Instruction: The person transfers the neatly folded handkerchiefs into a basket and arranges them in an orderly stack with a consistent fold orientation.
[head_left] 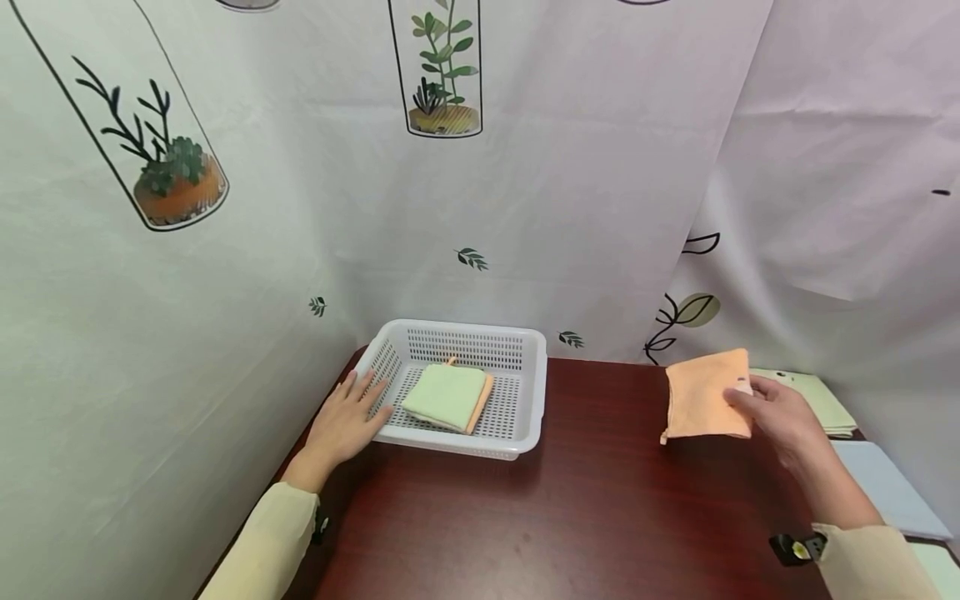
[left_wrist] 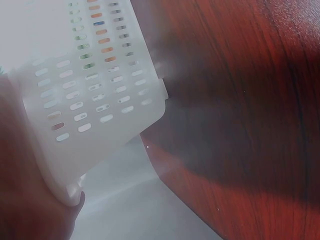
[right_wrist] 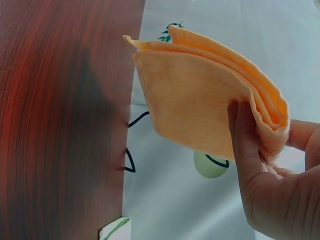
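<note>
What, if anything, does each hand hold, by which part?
The right hand pinches a folded orange towel by its right edge in the head view. The left hand, on the white basket rim, holds nothing.

I'd call this a small screened-off corner with a homely look, though I can't tell whether a home or a studio lies around it. Pale, creased sheeting [head_left: 600, 208], printed with plants in jars and leafy sprigs, hangs behind and along both sides of a dark reddish, wood-grained surface [head_left: 585, 517]. The white slotted basket [head_left: 536, 392] and pastel folded cloths [head_left: 705, 396] here are ordinary household things.
</note>
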